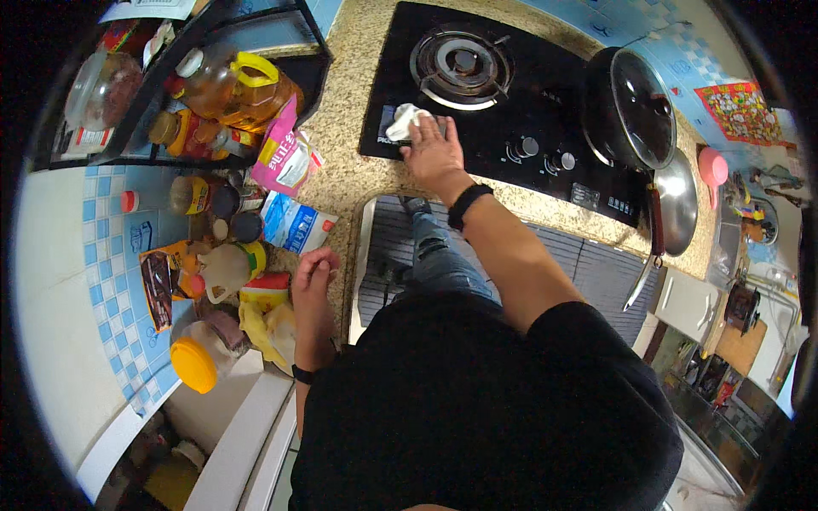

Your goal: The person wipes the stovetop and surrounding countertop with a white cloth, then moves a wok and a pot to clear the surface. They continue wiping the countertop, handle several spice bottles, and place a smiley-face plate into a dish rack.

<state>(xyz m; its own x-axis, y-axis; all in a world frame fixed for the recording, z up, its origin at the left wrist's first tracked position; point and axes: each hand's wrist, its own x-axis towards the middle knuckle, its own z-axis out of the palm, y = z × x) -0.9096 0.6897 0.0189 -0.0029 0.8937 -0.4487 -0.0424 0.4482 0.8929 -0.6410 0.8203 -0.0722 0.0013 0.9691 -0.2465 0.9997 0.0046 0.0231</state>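
Observation:
My right hand (438,152) presses a crumpled white cloth or tissue (404,122) onto the black glass top of a gas cooktop (533,118), near its front left corner. A round gas burner (464,62) with a metal pan support lies just beyond the fingers. Two control knobs (546,153) stand to the right of that hand. My left hand (316,271) hangs with curled fingers by the counter edge, beside a blue and white bag (296,221); nothing shows in it. Past the bag lies a pink packet (287,153).
A black pan with a glass lid (642,108) sits on the cooktop's right side, its handle (656,220) jutting forward. Behind it rests a steel lid or bowl (677,204). Jars and an oil jug (236,89) crowd the left, some on a black rack (319,61). A yellow-lidded jar (193,365) stands nearer.

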